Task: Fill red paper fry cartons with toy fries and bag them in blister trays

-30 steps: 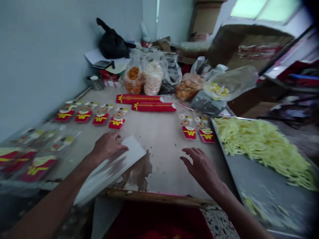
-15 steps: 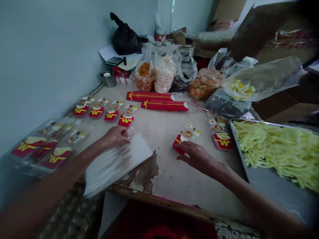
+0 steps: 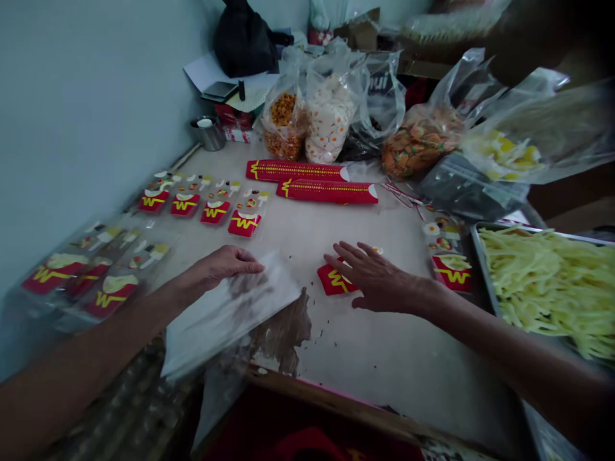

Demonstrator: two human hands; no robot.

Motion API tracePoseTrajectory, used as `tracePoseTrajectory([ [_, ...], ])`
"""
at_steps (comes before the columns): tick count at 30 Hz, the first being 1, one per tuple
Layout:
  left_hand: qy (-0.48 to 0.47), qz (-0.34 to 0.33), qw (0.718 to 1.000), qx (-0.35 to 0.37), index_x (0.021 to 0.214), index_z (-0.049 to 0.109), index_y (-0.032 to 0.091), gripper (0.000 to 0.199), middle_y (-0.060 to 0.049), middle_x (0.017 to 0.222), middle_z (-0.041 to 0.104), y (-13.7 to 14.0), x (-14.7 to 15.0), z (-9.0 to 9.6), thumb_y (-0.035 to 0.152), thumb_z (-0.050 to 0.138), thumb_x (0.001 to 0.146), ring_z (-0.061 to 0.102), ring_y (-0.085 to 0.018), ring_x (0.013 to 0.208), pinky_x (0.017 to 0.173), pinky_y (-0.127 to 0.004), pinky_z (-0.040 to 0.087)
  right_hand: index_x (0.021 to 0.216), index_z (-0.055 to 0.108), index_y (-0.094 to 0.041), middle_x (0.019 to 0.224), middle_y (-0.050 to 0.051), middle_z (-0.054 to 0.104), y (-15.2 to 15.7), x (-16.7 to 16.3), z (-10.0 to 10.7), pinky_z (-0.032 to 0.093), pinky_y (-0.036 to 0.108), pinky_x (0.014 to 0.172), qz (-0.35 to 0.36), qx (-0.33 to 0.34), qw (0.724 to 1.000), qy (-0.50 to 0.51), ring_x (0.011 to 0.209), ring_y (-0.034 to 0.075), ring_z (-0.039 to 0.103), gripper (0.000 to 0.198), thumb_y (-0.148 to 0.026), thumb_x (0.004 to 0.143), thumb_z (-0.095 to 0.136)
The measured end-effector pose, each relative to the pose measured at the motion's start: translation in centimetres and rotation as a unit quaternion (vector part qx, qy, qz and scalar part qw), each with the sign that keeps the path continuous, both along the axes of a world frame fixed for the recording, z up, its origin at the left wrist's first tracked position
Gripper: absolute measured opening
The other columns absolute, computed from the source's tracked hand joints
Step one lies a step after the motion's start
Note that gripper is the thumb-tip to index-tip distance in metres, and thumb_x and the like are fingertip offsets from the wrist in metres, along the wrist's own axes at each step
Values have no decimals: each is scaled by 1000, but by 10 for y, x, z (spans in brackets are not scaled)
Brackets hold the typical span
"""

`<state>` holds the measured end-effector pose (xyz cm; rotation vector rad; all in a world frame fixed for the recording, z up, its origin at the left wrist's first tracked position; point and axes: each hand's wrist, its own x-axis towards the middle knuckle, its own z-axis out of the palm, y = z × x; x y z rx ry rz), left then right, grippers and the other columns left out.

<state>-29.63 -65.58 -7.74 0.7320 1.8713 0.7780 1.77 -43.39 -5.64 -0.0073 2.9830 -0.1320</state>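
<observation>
My left hand [image 3: 231, 264] pinches the upper edge of a stack of flat clear plastic bags [image 3: 235, 314], which lies slantwise over the table's front edge. To its right, my right hand [image 3: 372, 275] is spread flat, palm down, over a red carton with a yellow W [image 3: 332, 280]. Its fingers cover the carton's right side and most of the small pieces above it; whether they touch is hard to tell. Farther right lies a packed set [image 3: 450, 272] with a red carton, a fried-egg piece and other small toy-like food pieces in clear plastic.
Several similar packed sets [image 3: 245, 221] line the left side, with more heaped nearer [image 3: 113, 294]. Two long stacks of red cartons [image 3: 327, 191] lie mid-table. Clear bags of small pieces [image 3: 329, 121] stand behind. A metal tray of pale yellow strips [image 3: 485, 256] sits right.
My right hand has spread its fingers and now covers the pieces above the red carton. My left hand stays at the bags' edge. The view has shifted slightly.
</observation>
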Motion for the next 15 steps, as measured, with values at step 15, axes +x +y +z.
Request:
tracePoseTrajectory([
  [15,-20,98,992,72,75,77,18,32,-2,77,72,7,45,35,42,90,58,60,-15,75,72,-27,40,156,35,-16,142,19,55,5,-6,33,48,54,103,-94,-26,988,116,128,39,53,105,-48,68,83],
])
